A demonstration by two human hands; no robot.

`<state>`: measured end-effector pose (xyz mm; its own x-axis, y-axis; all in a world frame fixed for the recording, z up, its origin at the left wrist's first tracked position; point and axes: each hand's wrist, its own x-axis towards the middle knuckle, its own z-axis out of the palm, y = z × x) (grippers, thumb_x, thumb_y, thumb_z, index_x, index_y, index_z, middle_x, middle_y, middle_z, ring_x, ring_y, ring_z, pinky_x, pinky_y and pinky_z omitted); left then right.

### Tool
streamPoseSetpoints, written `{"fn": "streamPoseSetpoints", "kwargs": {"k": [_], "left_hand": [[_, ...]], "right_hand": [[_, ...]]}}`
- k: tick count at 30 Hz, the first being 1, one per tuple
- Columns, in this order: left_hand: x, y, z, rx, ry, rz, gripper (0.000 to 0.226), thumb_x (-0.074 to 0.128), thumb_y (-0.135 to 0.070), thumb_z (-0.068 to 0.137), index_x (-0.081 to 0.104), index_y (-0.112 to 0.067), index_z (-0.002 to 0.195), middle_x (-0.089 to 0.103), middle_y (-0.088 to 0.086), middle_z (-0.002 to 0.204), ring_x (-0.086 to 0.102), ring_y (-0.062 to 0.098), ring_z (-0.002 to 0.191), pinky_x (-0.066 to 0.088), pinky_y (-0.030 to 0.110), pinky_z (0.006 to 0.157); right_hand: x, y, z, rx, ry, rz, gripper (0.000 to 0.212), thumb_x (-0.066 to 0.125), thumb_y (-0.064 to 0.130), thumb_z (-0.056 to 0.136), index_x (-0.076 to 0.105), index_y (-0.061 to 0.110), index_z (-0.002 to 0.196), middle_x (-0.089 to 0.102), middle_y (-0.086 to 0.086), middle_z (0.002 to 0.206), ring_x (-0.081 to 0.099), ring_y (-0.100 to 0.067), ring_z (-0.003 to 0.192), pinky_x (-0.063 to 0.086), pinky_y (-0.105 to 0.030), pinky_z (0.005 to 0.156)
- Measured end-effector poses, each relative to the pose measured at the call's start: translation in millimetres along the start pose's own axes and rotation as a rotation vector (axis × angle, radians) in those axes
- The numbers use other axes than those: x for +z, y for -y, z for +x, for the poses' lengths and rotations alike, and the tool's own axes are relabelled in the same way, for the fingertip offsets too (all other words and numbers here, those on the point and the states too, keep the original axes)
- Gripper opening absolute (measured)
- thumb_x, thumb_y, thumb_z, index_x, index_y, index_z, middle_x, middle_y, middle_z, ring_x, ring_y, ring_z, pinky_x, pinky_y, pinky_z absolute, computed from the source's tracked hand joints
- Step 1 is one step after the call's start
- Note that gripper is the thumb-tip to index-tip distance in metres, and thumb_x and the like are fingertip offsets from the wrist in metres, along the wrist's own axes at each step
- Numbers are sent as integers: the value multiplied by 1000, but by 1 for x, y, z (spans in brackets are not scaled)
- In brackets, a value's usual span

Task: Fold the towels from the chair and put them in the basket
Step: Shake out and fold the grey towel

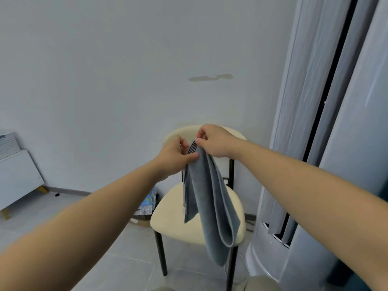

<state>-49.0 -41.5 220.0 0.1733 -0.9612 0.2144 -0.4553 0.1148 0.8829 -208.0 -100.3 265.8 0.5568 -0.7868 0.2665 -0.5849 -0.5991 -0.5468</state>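
A grey-blue towel (210, 198) with dark stripes along one edge hangs in the air in front of the cream chair (174, 219). My left hand (174, 158) pinches its striped edge from the left. My right hand (214, 141) pinches the top corner just above and to the right. The two hands are close together, nearly touching. The towel hangs doubled, its lower fold reaching below the chair seat. The chair seat shows no other towel. No basket is in view.
The chair has black legs and stands against a pale wall. Grey curtains (315, 122) hang at the right, with a white rounded base (264, 259) below. A white cabinet (16, 177) stands at the left. A patterned bag (147, 202) lies on the tiled floor behind the chair.
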Motion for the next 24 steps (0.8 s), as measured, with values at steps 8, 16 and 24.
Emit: {"fn": "streamPoseSetpoints", "kwargs": {"k": [8, 16, 24], "left_hand": [[21, -1, -5, 124, 10, 21, 23, 63, -12, 91, 50, -29, 102, 59, 2, 92, 59, 20, 66, 58, 52, 61], [16, -12, -5, 142, 109, 66, 38, 76, -5, 78, 53, -29, 95, 63, 10, 80, 54, 16, 62, 49, 30, 56], [-10, 5, -16, 138, 269, 505, 18, 76, -14, 77, 69, -28, 88, 70, -8, 80, 60, 8, 76, 50, 27, 76]], "right_hand": [[-37, -1, 1, 102, 164, -116, 31, 39, 10, 101, 66, 18, 116, 63, -11, 79, 65, -23, 50, 59, -35, 65], [-61, 0, -1, 145, -34, -28, 25, 37, 13, 105, 60, 13, 115, 56, -11, 101, 65, -27, 62, 62, -39, 59], [-80, -17, 3, 199, -270, -71, 30, 38, 6, 101, 57, 11, 124, 56, -13, 124, 54, -25, 95, 48, -32, 74]]}}
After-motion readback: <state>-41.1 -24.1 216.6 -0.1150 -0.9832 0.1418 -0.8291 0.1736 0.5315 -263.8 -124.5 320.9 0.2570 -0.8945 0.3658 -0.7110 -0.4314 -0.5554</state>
